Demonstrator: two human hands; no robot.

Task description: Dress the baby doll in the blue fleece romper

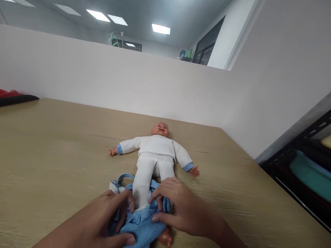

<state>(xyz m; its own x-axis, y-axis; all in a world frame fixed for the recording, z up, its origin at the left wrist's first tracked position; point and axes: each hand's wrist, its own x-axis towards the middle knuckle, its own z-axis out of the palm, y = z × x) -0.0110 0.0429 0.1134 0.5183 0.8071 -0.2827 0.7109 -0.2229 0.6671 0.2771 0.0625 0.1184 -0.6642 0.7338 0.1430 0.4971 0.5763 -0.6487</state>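
Observation:
A baby doll (pixel 155 151) in a white suit with blue cuffs lies on its back on the wooden table (pixel 51 144), head pointing away from me. A blue fleece garment (pixel 141 222) with a strap loop is bunched around its lower legs. My left hand (pixel 111 220) grips the left side of the blue garment, fingers curled into the cloth. My right hand (pixel 178 206) pinches the garment's right side beside the doll's leg. One bare doll foot (pixel 165 237) sticks out below the cloth.
A white partition wall (pixel 129 82) runs along the table's far and right edges. A dark shelf (pixel 305 165) with a teal tub (pixel 312 175) stands at the right. A black and red object (pixel 12 97) sits at the far left edge.

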